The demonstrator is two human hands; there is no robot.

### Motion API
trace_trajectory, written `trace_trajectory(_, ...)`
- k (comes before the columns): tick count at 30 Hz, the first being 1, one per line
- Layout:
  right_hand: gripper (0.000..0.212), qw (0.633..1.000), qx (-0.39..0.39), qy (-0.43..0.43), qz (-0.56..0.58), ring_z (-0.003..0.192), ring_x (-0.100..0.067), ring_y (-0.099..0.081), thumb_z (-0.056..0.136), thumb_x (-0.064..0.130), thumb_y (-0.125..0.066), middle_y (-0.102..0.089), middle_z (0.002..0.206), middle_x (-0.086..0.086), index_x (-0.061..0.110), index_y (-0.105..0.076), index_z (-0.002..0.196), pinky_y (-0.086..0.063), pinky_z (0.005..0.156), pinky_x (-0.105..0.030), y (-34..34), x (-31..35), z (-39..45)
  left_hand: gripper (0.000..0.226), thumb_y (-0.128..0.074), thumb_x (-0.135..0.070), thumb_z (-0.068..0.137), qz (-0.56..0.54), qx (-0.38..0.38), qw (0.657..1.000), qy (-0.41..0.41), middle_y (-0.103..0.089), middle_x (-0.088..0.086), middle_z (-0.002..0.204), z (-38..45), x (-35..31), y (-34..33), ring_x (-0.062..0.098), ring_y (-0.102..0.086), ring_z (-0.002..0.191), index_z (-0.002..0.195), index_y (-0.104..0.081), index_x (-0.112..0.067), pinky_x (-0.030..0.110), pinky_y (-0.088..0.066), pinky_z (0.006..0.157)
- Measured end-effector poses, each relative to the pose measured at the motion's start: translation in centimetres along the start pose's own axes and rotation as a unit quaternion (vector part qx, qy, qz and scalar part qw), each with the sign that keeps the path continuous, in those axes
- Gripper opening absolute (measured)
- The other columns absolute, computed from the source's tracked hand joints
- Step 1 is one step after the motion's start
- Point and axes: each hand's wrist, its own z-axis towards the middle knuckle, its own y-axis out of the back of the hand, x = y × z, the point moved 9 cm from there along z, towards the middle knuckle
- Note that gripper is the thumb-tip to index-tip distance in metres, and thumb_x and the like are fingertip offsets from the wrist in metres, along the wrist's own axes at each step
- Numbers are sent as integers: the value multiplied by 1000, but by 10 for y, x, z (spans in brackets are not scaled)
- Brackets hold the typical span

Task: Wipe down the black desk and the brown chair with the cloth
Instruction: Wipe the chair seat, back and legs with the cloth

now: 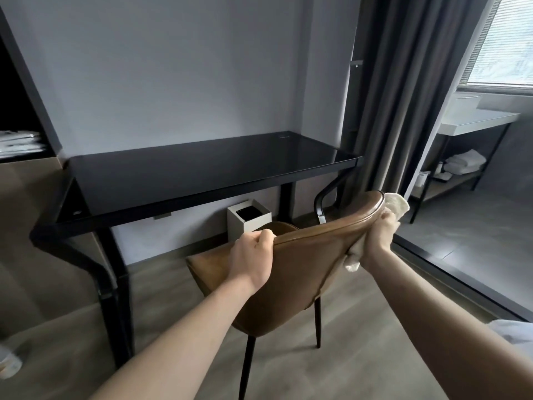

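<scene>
Well beyond both hands stands the black desk (202, 166), its glossy top against the grey wall, with a dark curtain (403, 90) hanging past the right hand's side. Nearer, between the desk and the person, the brown chair (302, 272) stands on the wood floor, its curved backrest turned toward the hands. Under the desk, just beyond the left hand, sits a small white bin (249, 219) with a black liner inside; what lies in it cannot be told. Off beyond the right hand, a low shelf holds folded white towels (464, 164). The left hand (253, 255) is curled over the backrest's top edge at its left end, gripping it. The right hand (379, 238) presses the cream cloth (396, 206) against the backrest's right end, fingers wrapped around it, the cloth bunched above and below the palm.
</scene>
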Motion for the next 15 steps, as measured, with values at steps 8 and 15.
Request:
trace_trajectory(8,49,991,17,120,-57,119,-19,-60,109,31,-40,-63,130,-1,32,-37,158,-43,98,-35,12,7,-31,52,-41,-35,103,18,-16,1000,3,-38,-9,46,-2,-2,4,12,-42,54,55,-34,-18,25,-28,57)
trace_trajectory(15,70,952,117,240,-148,155,-15,-25,108,50,-46,-17,170,14,58,-3,162,-21,129,-46,-7,-1,-137,50,-39,-28,109,35,-21,999,9,-52,5,63,-7,-9,9,14,-48,60,62,-44,-11,25,-30,58)
